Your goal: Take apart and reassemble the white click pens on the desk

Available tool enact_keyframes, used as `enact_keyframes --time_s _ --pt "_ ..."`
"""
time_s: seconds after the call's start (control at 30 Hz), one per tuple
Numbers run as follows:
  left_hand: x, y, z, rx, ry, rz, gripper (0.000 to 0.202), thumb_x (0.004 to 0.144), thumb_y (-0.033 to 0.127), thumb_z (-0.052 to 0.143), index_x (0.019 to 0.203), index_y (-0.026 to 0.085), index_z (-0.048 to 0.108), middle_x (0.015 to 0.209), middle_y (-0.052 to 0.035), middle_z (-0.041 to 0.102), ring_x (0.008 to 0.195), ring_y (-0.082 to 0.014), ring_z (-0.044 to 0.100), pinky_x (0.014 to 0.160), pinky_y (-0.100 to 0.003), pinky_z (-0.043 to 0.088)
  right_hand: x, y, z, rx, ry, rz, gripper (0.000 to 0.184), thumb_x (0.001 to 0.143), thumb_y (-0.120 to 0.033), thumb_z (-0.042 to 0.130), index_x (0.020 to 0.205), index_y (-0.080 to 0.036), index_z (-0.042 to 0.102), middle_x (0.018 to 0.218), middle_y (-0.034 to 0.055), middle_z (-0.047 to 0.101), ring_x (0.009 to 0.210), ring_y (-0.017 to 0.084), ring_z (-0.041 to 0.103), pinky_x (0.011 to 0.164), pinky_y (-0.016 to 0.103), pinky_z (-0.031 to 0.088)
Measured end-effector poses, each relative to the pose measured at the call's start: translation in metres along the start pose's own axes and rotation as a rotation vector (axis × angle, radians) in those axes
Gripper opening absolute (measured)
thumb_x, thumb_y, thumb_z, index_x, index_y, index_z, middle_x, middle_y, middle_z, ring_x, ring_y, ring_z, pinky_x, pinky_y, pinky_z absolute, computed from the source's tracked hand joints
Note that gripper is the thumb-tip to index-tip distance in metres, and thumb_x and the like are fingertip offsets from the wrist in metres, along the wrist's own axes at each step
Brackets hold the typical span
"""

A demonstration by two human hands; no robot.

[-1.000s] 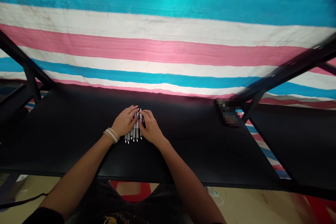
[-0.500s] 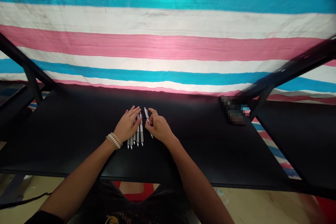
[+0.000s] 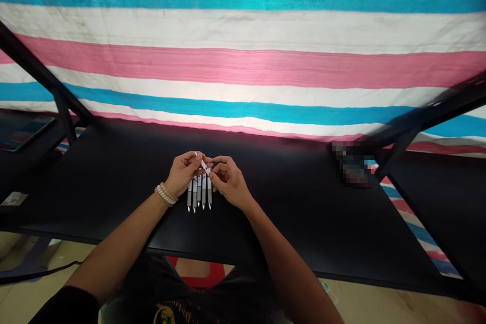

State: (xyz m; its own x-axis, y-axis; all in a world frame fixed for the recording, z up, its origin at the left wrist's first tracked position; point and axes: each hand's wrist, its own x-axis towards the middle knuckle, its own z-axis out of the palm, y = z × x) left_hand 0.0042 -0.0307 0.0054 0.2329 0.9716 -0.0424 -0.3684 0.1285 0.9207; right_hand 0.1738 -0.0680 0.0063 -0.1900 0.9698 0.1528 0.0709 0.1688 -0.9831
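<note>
A white retractable pen is lifted above the table, pinched between the fingertips of my left hand and my right hand. Directly below the hands, a row of several white pens with grey grips and metal tips lies side by side, tips toward me. My hands hide the upper ends of these pens. A beaded bracelet circles my left wrist.
The pens lie on a black table top, with a striped blue, white and pink tarpaulin behind it. Dark metal frame bars cross at the right, near a pixelated object on the table.
The pen that lay under my right hand, beside the row, is now raised above the row. Both hands have closed in on it. The view has shifted slightly.
</note>
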Motion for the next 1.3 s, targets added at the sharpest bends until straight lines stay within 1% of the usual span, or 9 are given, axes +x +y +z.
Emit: enact_keyframes --time_s 0.13,0.4,0.7,0.83,0.93,1.0,1.1,1.2,1.3 --pt "0.002 -0.006 0.003 -0.038 0.176 0.034 0.036 0.078 0.045 0.080 0.092 0.014 0.066 0.096 -0.0127 0.077 0.092 -0.0247 0.076 0.086 -0.038 0.060 0.003 0.002 -0.003 -0.138 -0.039 0.013 0.026 0.098 -0.043 0.051 0.100 -0.019 0.062 0.066 -0.0045 0.056 0.050 0.008 0.048 0.048 0.020 0.039" --pt "0.002 0.002 -0.002 -0.076 -0.036 0.004 0.042 0.082 0.049 0.076 0.101 0.013 0.068 0.108 -0.0175 0.075 0.108 -0.0306 0.072 0.098 -0.049 0.056 0.007 -0.002 -0.006 -0.104 0.044 -0.005 0.047 0.097 -0.055 0.051 0.068 -0.019 0.059 0.056 -0.0037 0.044 0.050 0.009 0.036 0.046 0.023 0.028" --pt "0.006 0.000 -0.003 -0.082 0.142 0.099 0.038 0.083 0.049 0.075 0.094 0.014 0.066 0.101 -0.0141 0.076 0.099 -0.0264 0.074 0.097 -0.046 0.057 0.005 0.004 0.000 -0.180 0.145 -0.012 0.041 0.099 -0.047 0.050 0.074 -0.019 0.068 0.057 -0.0016 0.055 0.046 0.011 0.048 0.046 0.025 0.038" --pt "0.008 -0.003 -0.005 -0.118 0.190 0.097 0.036 0.082 0.047 0.076 0.092 0.014 0.064 0.099 -0.0121 0.076 0.099 -0.0256 0.074 0.099 -0.046 0.056 0.007 0.004 -0.002 -0.229 0.258 -0.194 0.021 0.091 -0.037 0.066 0.103 -0.024 0.076 0.095 0.0051 0.070 0.081 0.018 0.065 0.072 0.031 0.055" --pt "0.010 -0.004 -0.008 -0.137 0.206 0.114 0.035 0.082 0.046 0.076 0.091 0.015 0.064 0.100 -0.0114 0.075 0.102 -0.0260 0.074 0.101 -0.046 0.054 0.007 0.006 -0.002 -0.122 0.259 -0.108 0.031 0.091 -0.038 0.066 0.118 -0.023 0.071 0.097 0.0061 0.070 0.078 0.017 0.067 0.071 0.032 0.058" --pt "0.011 -0.004 -0.010 -0.144 0.204 0.117 0.034 0.083 0.046 0.076 0.090 0.015 0.064 0.099 -0.0112 0.075 0.103 -0.0264 0.073 0.102 -0.047 0.054 0.008 0.007 -0.002 -0.088 0.253 -0.078 0.026 0.093 -0.037 0.063 0.111 -0.022 0.072 0.090 0.0055 0.070 0.074 0.017 0.067 0.069 0.032 0.058" --pt "0.011 -0.004 -0.010 -0.162 0.205 0.118 0.034 0.083 0.045 0.076 0.091 0.015 0.063 0.099 -0.0107 0.075 0.102 -0.0260 0.074 0.102 -0.046 0.054 0.009 0.009 -0.004 -0.062 0.272 -0.132 0.023 0.089 -0.035 0.068 0.107 -0.023 0.073 0.108 0.0086 0.069 0.089 0.020 0.069 0.075 0.033 0.059" --pt "0.012 -0.004 -0.010 -0.163 0.199 0.119 0.034 0.083 0.046 0.076 0.092 0.015 0.063 0.099 -0.0105 0.075 0.101 -0.0258 0.074 0.100 -0.045 0.055 0.011 0.010 -0.006 0.007 0.264 -0.063 0.026 0.091 -0.039 0.064 0.108 -0.021 0.072 0.095 0.0076 0.070 0.074 0.017 0.068 0.063 0.032 0.059" --pt "0.012 -0.004 -0.010 -0.152 0.202 0.118 0.034 0.083 0.046 0.075 0.093 0.016 0.063 0.099 -0.0103 0.075 0.102 -0.0258 0.074 0.100 -0.045 0.055 0.012 0.010 -0.007 -0.025 0.266 -0.115 0.020 0.085 -0.037 0.072 0.097 -0.021 0.075 0.105 0.0087 0.070 0.089 0.020 0.069 0.078 0.036 0.060"
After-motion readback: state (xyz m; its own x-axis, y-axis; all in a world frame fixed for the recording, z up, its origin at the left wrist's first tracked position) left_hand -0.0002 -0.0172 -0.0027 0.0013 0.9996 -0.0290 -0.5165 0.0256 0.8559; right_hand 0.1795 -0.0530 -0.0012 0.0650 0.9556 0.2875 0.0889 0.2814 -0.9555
